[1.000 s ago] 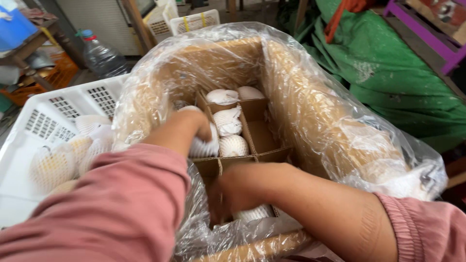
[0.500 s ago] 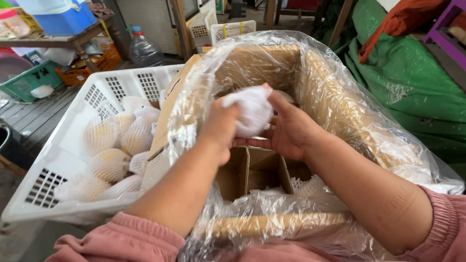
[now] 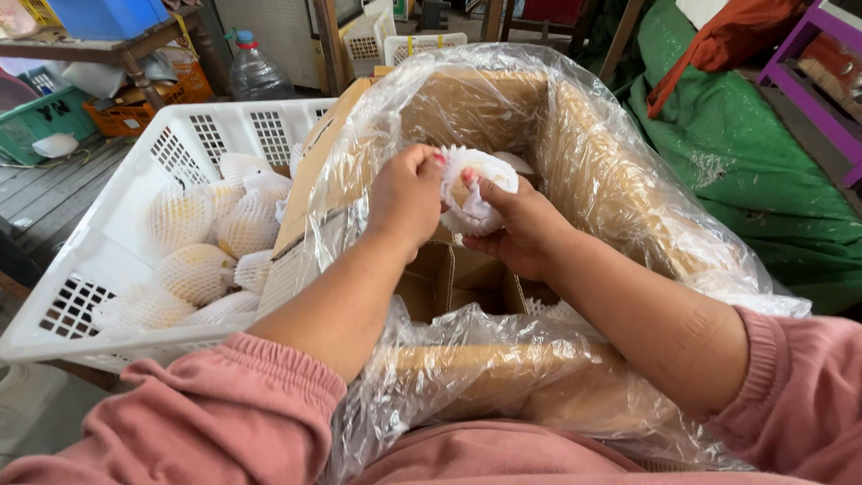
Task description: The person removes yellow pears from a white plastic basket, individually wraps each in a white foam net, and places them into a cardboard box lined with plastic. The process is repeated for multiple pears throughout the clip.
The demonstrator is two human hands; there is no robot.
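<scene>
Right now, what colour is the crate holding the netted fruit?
White, a slotted plastic crate, clearest in the head view.

White foam-netted fruit (image 3: 476, 189), raised above lined carton, net end open.

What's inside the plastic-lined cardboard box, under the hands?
Under the left hand and right hand, which hold a foam-netted fruit, the cardboard box shows brown cardboard dividers with seemingly empty cells. Arms and clear plastic liner cover the rest.

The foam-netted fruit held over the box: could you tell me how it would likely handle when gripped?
The fruit looks round, so probably apt to roll if set down loose. Its white foam net likely gives a soft, non-slippery grip. Both hands cradle it, suggesting it bruises easily.
</scene>
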